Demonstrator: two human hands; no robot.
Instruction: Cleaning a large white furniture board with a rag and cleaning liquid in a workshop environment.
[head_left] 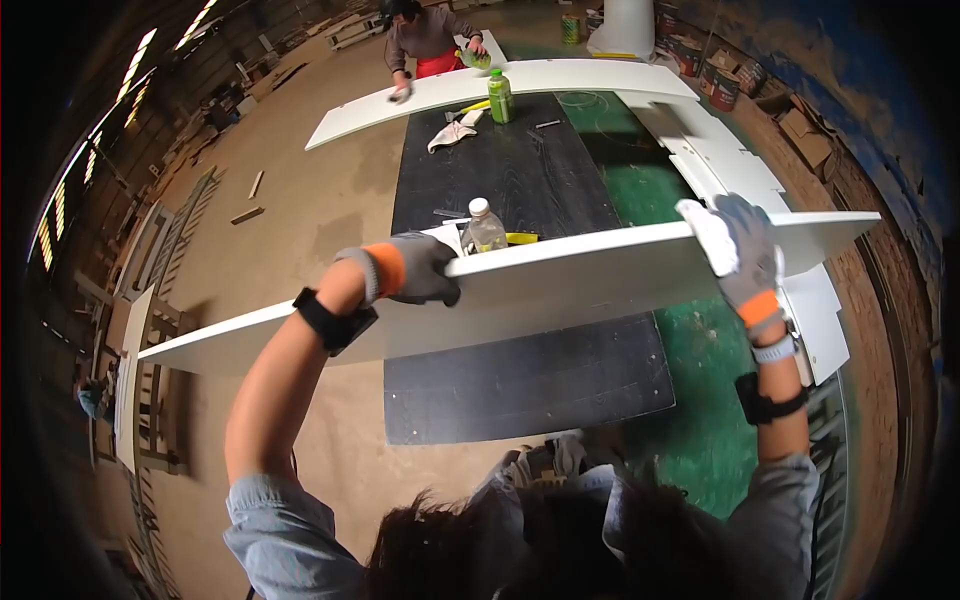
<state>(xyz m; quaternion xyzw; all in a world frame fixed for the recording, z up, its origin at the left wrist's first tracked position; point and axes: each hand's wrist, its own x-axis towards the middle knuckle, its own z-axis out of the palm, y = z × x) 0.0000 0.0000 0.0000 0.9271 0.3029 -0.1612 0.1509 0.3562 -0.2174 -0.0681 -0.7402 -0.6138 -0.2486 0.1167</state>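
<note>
A long white board point(560, 290) stands on its edge across the black work surface, its thin upper edge running from lower left to upper right. My left hand point(418, 268), in a grey glove with an orange cuff, is closed over that edge left of the middle. Further right, my gloved right hand point(750, 255) is closed on a white cloth point(708, 236) laid over the board's upper edge. Just behind the board, a clear bottle with a white cap point(486, 228) is partly hidden, beside a yellow item point(521, 239).
Across the black table point(450, 180), a co-worker point(430, 45) in red handles another long white board point(370, 112). A green bottle point(500, 98) and a crumpled white cloth point(452, 135) are on the table. White panels point(725, 150) lie to the right; paint cans point(722, 85) stand beyond.
</note>
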